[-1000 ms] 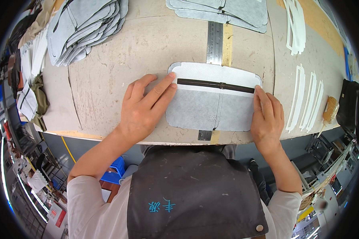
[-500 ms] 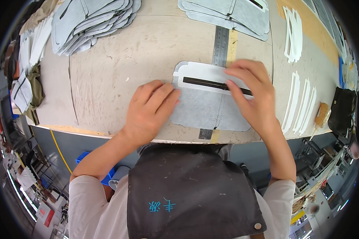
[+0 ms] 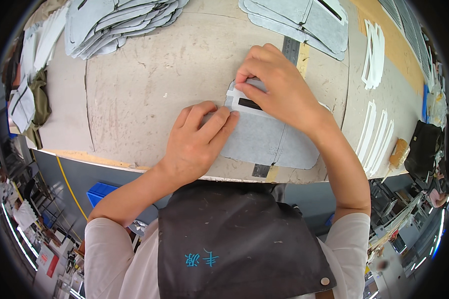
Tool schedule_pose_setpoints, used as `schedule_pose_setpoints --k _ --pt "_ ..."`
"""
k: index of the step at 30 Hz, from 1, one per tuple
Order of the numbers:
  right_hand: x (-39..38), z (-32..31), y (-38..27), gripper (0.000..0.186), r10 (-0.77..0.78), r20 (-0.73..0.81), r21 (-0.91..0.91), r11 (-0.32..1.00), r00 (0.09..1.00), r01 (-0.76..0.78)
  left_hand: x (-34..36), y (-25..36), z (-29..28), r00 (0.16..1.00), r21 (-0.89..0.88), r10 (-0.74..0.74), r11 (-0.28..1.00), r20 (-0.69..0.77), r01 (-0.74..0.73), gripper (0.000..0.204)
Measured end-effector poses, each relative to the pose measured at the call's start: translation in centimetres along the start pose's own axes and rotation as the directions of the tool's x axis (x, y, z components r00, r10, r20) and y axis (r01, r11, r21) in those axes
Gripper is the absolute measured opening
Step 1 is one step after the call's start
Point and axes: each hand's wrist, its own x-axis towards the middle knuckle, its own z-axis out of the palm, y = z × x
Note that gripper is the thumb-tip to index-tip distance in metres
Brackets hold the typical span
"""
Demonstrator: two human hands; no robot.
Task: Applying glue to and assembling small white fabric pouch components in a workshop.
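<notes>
A grey panel (image 3: pixel 267 142) with rounded corners lies near the table's front edge. Along its upper part runs a white frame-shaped strip (image 3: pixel 232 101) around a black slot piece (image 3: pixel 249 103), partly hidden by my right hand. My left hand (image 3: pixel 192 142) rests on the table, fingers stretched flat, fingertips touching the panel's left edge. Over the panel's upper left corner, my right hand (image 3: pixel 279 84) is closed, thumb and forefinger pinched at the strip's corner. Beneath the panel a steel ruler (image 3: pixel 260 170) sticks out at front and back.
Stacks of similar grey panels lie at the back left (image 3: pixel 119 25) and back right (image 3: pixel 304 22). Thin white loop strips (image 3: pixel 374 55) are on the right, near a brown brush-like tool (image 3: pixel 399 153). White strips (image 3: pixel 47 40) and olive fabric (image 3: pixel 40 104) sit at the left edge.
My right hand has moved left across the panel to its upper left corner, its fingers drawing into a pinch. The left hand stays at the panel's left edge. The whole view has shifted slightly.
</notes>
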Motion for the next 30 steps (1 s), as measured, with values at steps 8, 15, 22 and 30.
schedule_pose_setpoints --k 8,15,22,30 --pt "-0.4 0.7 -0.1 0.013 -0.101 0.004 -0.21 0.973 0.995 0.1 0.2 0.1 -0.3 0.999 0.017 0.031 0.999 0.027 -0.031 0.039" --pt "-0.6 1.1 -0.1 0.009 -0.1 -0.002 -0.281 0.955 0.995 0.095 0.2 0.1 -0.4 0.999 0.011 0.028 1.0 0.044 -0.028 0.035" --pt "-0.9 1.4 0.0 0.008 -0.104 -0.043 -0.264 0.96 0.994 0.09 0.3 -0.4 0.0 0.998 0.057 0.053 0.997 -0.034 -0.051 0.028" --pt "-3.2 -0.4 -0.2 0.014 -0.039 -0.288 -0.134 0.991 0.957 0.0 1.0 -1.0 -0.5 0.993 -0.002 0.107 0.994 0.046 -0.108 0.024"
